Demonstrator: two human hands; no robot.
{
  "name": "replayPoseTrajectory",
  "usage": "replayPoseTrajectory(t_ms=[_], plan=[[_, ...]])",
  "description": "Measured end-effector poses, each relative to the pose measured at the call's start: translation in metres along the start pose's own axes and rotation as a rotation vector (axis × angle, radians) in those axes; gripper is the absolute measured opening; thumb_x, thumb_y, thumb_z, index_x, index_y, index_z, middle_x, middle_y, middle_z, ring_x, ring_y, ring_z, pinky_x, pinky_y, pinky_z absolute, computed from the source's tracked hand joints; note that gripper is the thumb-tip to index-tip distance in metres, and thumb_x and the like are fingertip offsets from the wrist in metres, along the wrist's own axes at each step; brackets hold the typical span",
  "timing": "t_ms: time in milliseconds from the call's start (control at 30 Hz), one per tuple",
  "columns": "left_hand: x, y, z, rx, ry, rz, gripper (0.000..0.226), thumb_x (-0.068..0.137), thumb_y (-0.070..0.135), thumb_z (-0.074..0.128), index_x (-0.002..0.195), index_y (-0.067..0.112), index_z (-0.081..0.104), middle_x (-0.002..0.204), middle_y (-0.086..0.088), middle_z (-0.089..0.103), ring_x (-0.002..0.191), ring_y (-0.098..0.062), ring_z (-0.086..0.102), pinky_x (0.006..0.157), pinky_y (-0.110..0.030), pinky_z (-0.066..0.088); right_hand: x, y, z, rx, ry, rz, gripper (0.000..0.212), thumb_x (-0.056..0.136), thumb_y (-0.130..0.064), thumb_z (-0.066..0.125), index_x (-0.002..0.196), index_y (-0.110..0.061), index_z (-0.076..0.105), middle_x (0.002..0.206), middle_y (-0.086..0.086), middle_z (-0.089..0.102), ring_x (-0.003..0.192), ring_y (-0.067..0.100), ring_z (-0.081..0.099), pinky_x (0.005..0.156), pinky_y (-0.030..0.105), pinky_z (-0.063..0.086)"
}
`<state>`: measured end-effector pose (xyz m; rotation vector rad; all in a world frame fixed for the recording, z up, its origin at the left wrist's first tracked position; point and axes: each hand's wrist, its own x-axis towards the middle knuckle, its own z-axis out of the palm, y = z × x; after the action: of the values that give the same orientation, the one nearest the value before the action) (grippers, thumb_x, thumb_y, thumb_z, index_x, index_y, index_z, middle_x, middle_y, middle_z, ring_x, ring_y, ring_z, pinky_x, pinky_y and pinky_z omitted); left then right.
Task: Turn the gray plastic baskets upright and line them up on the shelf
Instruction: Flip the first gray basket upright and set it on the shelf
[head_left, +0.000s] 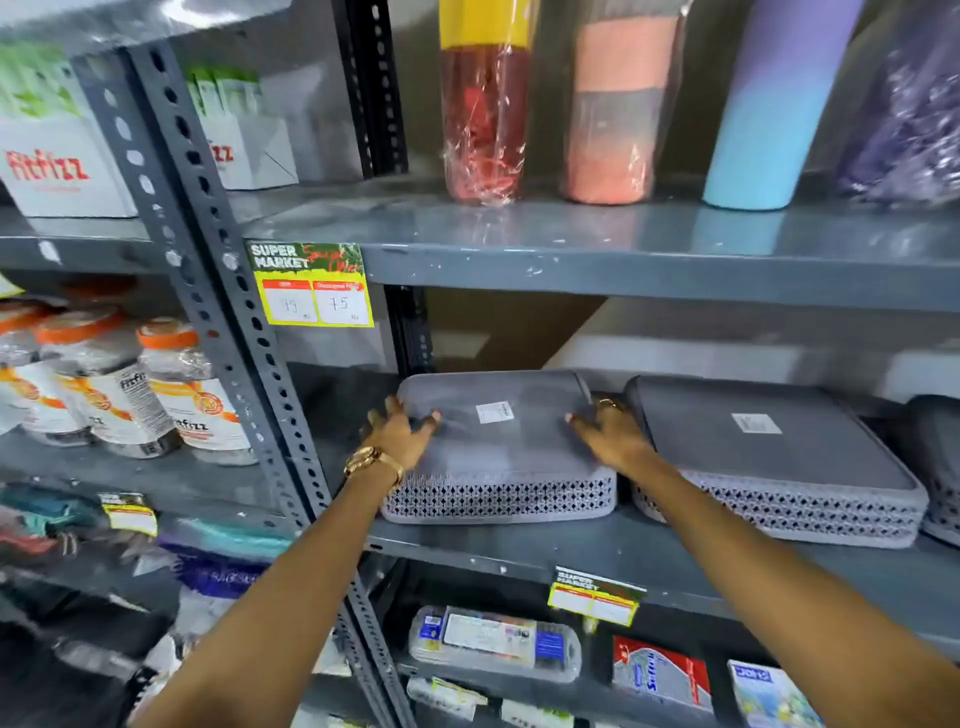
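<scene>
Three gray plastic baskets lie upside down on the middle shelf (519, 551), flat bottoms up. The left basket (498, 447) carries a white sticker. My left hand (400, 431) rests on its left side with fingers spread, and my right hand (608, 431) presses on its right side, fingertips reaching into the gap beside the middle basket (774, 457). Neither hand has a closed grip on it. The third basket (943, 467) shows only partly at the right edge.
A perforated steel upright (234, 332) stands just left of the baskets. The shelf above (623, 244) holds wrapped bottles and tumblers. Jars with orange lids (119, 384) fill the left bay. Packaged goods sit on the shelf below.
</scene>
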<state>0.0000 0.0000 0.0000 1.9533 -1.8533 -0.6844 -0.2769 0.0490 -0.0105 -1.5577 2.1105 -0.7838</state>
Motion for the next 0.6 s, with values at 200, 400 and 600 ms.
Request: replayPoseTrajectory(t_ms=[200, 400, 600], plan=[[0.039, -0.009, 0.019, -0.130, 0.017, -0.158, 0.077, 0.085, 0.066, 0.044, 0.134, 0.007, 0.037, 0.137, -0.025, 0.050, 0.125, -0.046, 0.048, 0.103, -0.052, 0.040, 0.032, 0.000, 0.025, 0.217, -0.004, 0.232, 0.060, 0.090, -0.045, 0.053, 0.134, -0.005, 0.044, 0.135, 0.019, 0.053, 0.118, 0.037, 0.054, 0.095, 0.036, 0.043], [0.045, -0.023, 0.032, -0.212, 0.133, -0.069, 0.076, 0.076, 0.077, 0.040, 0.116, 0.013, 0.042, 0.121, -0.023, 0.062, 0.111, -0.045, 0.057, 0.092, -0.050, 0.044, 0.037, 0.001, 0.034, 0.294, 0.074, 0.342, 0.079, 0.081, -0.068, 0.048, 0.132, -0.007, 0.047, 0.138, 0.019, 0.051, 0.121, 0.039, 0.051, 0.100, 0.045, 0.041], [0.059, -0.008, 0.016, -0.374, 0.366, 0.093, 0.080, 0.078, 0.075, 0.038, 0.124, 0.010, 0.039, 0.124, -0.025, 0.060, 0.112, -0.046, 0.057, 0.091, -0.053, 0.047, 0.037, -0.020, 0.012, 0.647, 0.223, 0.175, 0.070, 0.085, -0.062, 0.049, 0.140, -0.020, 0.040, 0.145, 0.007, 0.046, 0.132, 0.029, 0.042, 0.107, 0.034, 0.030]])
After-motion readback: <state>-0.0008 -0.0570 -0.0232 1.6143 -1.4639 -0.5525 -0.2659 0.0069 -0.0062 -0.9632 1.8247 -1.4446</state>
